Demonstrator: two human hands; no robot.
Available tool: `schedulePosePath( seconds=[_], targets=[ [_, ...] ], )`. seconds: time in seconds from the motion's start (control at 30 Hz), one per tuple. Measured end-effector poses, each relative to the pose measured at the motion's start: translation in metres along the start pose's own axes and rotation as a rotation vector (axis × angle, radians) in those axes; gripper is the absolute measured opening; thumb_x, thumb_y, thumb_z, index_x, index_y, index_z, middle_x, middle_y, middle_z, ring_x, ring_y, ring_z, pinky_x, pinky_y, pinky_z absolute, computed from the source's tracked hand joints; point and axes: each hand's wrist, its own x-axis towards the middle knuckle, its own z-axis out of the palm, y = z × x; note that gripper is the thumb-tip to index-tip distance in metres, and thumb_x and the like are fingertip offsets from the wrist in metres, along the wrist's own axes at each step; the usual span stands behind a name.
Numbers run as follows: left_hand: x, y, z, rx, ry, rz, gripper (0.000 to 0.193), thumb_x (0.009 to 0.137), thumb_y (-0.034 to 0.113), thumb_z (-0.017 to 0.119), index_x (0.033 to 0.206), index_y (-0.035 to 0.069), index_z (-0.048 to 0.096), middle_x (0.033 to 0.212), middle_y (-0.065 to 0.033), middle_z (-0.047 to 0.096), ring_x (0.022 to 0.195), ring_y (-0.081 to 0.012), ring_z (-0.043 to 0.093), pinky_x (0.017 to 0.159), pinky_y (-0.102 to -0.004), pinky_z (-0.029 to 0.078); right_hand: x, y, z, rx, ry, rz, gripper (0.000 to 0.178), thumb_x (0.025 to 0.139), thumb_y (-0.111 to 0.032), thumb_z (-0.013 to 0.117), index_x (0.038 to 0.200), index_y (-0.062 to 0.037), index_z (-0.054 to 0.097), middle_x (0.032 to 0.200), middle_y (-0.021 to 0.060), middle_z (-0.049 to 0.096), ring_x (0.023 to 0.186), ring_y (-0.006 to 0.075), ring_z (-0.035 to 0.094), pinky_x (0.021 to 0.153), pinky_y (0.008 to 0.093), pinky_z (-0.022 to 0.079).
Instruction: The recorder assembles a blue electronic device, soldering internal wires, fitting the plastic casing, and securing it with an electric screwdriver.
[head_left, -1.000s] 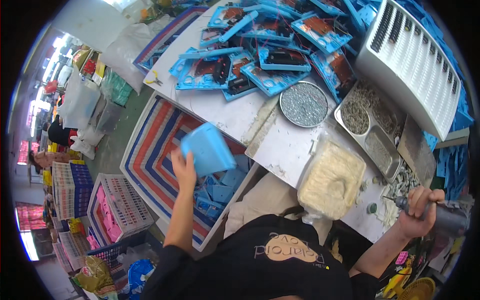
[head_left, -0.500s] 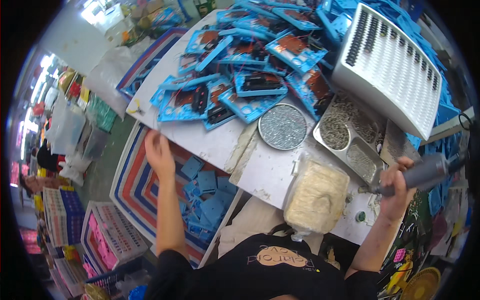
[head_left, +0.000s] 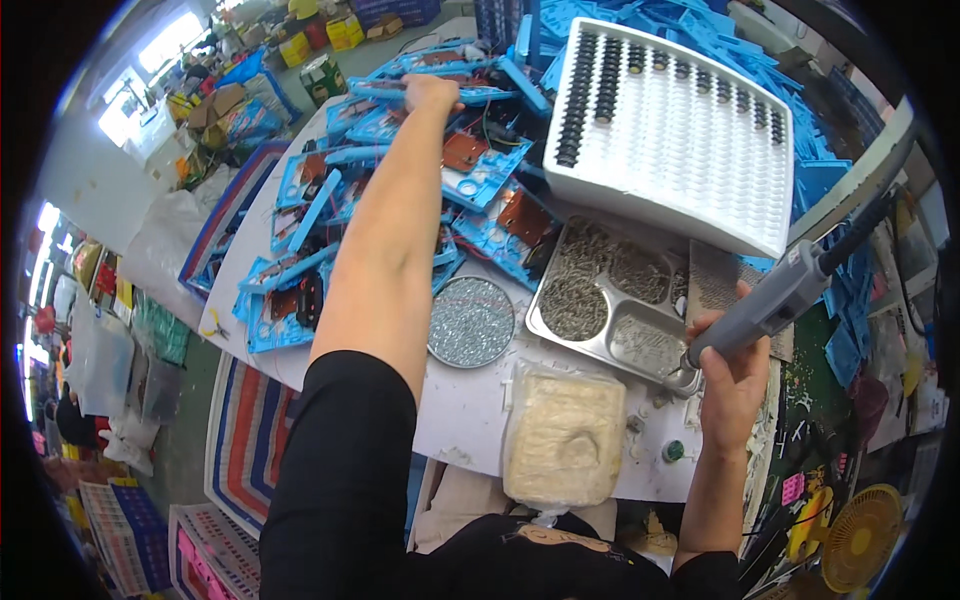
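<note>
Stretched out over the pile of blue plastic casings (head_left: 485, 180), my left hand (head_left: 433, 93) is at the far side with its fingers curled over the edge of a blue plastic casing (head_left: 490, 95). Part of those fingers is hidden. Brown circuit boards and thin wires show inside several casings. In my right hand (head_left: 732, 385) is a grey electric screwdriver (head_left: 765, 300), held tilted, with its tip down by the near corner of a metal compartment tray (head_left: 597, 345). Small screws fill that tray's compartments.
A round dish of small silvery parts (head_left: 470, 322) stands left of the tray. Behind the tray is a white ridged rack (head_left: 680, 140) with rows of black pieces. A plastic-wrapped yellowish block (head_left: 562, 435) lies at the table's near edge. A yellow fan (head_left: 860, 540) stands lower right.
My left hand has moved from beside the table's left edge up and away onto the far casings. The screwdriver in my right hand has swung to a steeper tilt, closer to the tray.
</note>
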Motion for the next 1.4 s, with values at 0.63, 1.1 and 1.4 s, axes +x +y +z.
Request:
schedulePosePath(
  seconds=[0.63,1.1,1.4],
  targets=[
    [-0.440,-0.101,-0.170,-0.666,-0.354,0.414,0.047,0.093,-0.005,0.053,0.140,-0.002,0.054,0.107,-0.0034,0.063,0.073,-0.0024,0.052,0.061,-0.0177,0.040,-0.096,0.051,0.094,0.869,-0.305,0.349,0.057,0.103,-0.040,0.057,0.146,-0.0051,0.046,0.143,0.0125,0.054,0.130,0.0225,0.053,0.108,0.0412,0.046],
    [-0.476,-0.185,-0.160,0.015,-0.855,1.193,0.044,0.071,0.015,0.084,0.112,0.012,0.071,0.107,-0.0063,0.065,0.092,-0.0268,0.063,0.089,-0.0431,0.044,-0.118,0.068,0.009,-0.190,-0.084,0.336,0.042,0.095,-0.024,0.070,0.128,-0.0004,0.058,0.105,0.0074,0.069,0.094,0.0204,0.064,0.084,0.0373,0.053],
    [-0.466,-0.206,-0.163,0.045,-0.905,1.192,0.029,0.074,0.010,0.081,0.102,0.012,0.071,0.095,-0.0020,0.064,0.087,-0.0231,0.062,0.082,-0.0396,0.044,-0.094,0.088,0.003,-1.157,-0.368,-0.019,0.069,0.088,-0.042,0.072,0.137,0.0036,0.054,0.122,0.0199,0.056,0.110,0.0386,0.050,0.094,0.0455,0.046]
  ],
)
